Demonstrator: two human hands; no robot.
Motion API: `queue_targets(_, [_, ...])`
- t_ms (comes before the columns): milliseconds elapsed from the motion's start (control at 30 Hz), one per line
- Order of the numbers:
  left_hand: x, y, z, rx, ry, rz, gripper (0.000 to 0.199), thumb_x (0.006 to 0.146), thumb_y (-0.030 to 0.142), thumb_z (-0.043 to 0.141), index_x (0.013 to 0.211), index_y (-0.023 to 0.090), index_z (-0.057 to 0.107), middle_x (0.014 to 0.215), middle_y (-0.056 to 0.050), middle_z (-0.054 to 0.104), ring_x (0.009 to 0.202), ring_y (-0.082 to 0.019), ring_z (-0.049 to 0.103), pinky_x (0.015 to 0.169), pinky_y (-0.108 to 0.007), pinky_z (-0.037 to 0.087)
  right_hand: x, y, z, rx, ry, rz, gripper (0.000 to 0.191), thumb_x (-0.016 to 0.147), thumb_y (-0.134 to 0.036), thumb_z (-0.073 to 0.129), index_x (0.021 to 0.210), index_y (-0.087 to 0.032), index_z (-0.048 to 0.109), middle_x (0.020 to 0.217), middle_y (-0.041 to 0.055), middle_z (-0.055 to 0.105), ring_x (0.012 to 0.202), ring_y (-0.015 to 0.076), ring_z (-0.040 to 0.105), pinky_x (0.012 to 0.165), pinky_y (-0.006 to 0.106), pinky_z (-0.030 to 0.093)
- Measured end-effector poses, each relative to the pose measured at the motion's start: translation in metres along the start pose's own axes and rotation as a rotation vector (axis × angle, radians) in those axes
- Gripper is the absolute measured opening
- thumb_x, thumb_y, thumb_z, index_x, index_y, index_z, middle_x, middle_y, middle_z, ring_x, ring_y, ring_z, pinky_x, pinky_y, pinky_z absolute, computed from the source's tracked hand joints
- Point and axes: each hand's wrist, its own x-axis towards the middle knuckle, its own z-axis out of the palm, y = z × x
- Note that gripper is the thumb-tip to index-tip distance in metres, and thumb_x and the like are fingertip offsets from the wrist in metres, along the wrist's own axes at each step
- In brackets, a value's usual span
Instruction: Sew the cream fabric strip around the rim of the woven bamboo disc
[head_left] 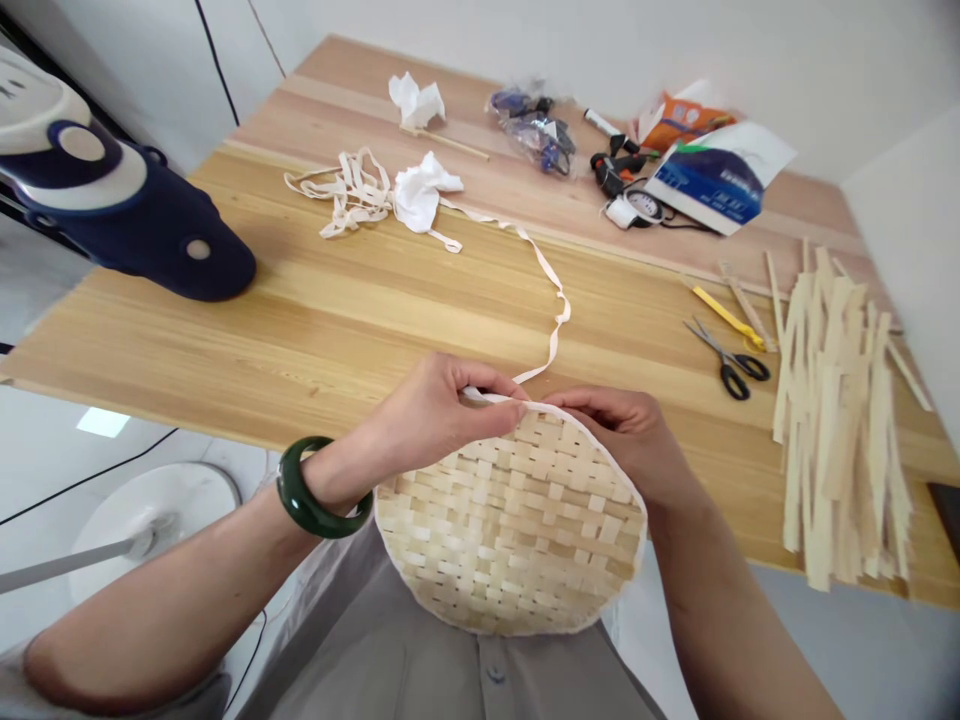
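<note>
A round panel woven from pale flat strips [510, 530] is held upright-tilted against my body, its edge bound in white fabric tape. My left hand [442, 410] pinches the top edge between thumb and fingers, wearing a dark green bangle [307, 500] at the wrist. On the right side of the same edge, my right hand [619, 425] grips the rim, its fingertips partly hidden behind the panel. From the top edge between both hands, a loose white fabric tape [555, 290] runs across the table to a tangled heap of tape [356, 195].
Scissors [726, 358], a yellow-handled cutter [727, 317] and a pile of flat strips [836, 420] lie at right. Farther back are crumpled white tissue [420, 195], bagged blue items [532, 125], a glue gun [611, 172] and a blue box [709, 180]. A large navy object [150, 220] overhangs the left.
</note>
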Motion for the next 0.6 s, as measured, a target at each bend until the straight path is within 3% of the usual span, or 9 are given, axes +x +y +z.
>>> queue_targets(367, [0.004,0.000,0.002,-0.003,-0.063,0.043,0.016,0.078,0.030,0.066,0.084,0.020,0.076,0.081,-0.001,0.074,0.069,-0.015,0.064,0.058,-0.022,0.046,-0.010,0.007,-0.010,-0.005,-0.003,0.016,0.015,0.084,-0.035,0.071,0.093,-0.029,0.080,0.096,0.0019,0.078,0.082,0.0184,0.073,0.068,0.028,0.058])
queue_targets(600, [0.005,0.004,0.002,-0.018,-0.087,0.046,0.019,0.079,0.035,0.067,0.084,0.019,0.076,0.077,0.000,0.073,0.067,-0.013,0.063,0.058,-0.021,0.045,-0.001,0.009,-0.013,-0.032,-0.023,-0.104,0.012,0.088,-0.028,0.066,0.088,-0.027,0.078,0.090,-0.0002,0.076,0.082,0.0149,0.070,0.072,0.026,0.055])
